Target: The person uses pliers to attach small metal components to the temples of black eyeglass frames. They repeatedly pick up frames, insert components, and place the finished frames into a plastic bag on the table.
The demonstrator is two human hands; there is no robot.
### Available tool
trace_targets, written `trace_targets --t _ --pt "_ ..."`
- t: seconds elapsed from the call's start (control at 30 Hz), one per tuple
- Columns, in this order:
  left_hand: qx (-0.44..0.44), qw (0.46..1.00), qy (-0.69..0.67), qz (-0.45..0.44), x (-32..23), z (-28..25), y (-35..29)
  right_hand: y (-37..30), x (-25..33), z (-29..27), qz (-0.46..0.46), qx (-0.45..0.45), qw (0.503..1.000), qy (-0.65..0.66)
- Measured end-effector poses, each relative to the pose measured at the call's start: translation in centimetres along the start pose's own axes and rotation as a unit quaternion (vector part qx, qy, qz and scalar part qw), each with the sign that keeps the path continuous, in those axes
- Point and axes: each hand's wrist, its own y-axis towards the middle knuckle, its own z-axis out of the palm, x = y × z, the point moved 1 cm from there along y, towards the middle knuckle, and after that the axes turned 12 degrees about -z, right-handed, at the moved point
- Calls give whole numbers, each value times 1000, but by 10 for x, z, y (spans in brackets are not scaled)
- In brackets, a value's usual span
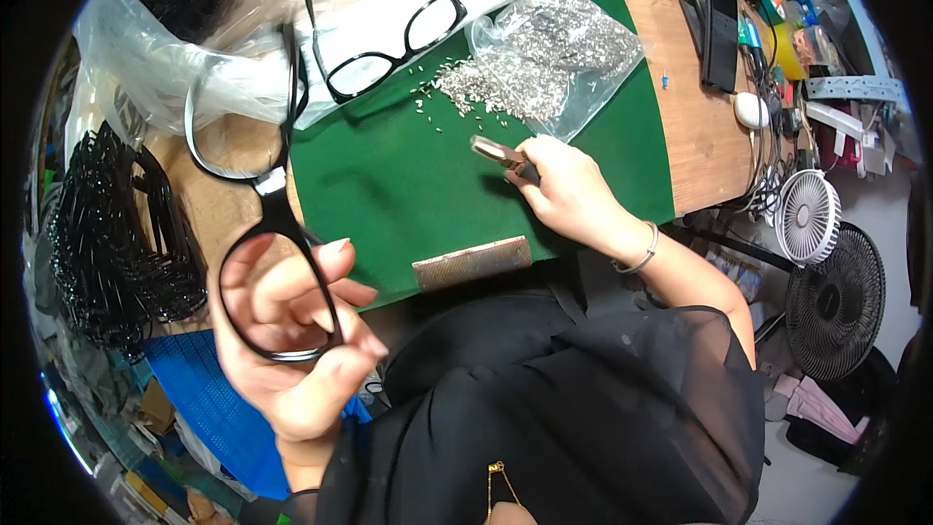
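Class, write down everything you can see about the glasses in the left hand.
The glasses have a glossy black frame, apparently plastic, with two large rounded rims and a pale, bright patch at the bridge. They are turned on end, one rim above the other. One blurred arm points upward; the other is unclear. The left hand grips the lower rim, raised near the left edge of a green mat.

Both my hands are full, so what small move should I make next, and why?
I'd probably bring the pliers to the loose small metal pieces: your right hand holds the tool just short of that pile on the green mat, while your left hand holds the black eyeglass frame off to the left. I can't tell whether the pliers already grip a piece.
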Motion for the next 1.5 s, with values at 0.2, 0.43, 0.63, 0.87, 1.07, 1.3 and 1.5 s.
trace_targets --t 0.2,0.43,0.63,0.87,1.07,1.3,1.5 --pt "-64 996 -33 -54 65 21 -13 4 2 5 -12 21 999 -46" --pt "42 998 -26 -27 65 26 -10 5 2 2 35 24 999 23" --pt "59 998 23 -26 60 30 -2 6 1 1 5 44 999 -24" --pt "86 996 -23 -2 59 29 -1 6 5 7 -31 31 997 -69" --pt "24 999 46 -4 61 38 2 1 25 -7 -4 21 997 74" --pt "-12 995 87 36 61 50 -4 -7 85 -36 5 12 944 329" --pt "-16 994 92 49 64 55 -2 -8 78 -26 163 28 768 619"
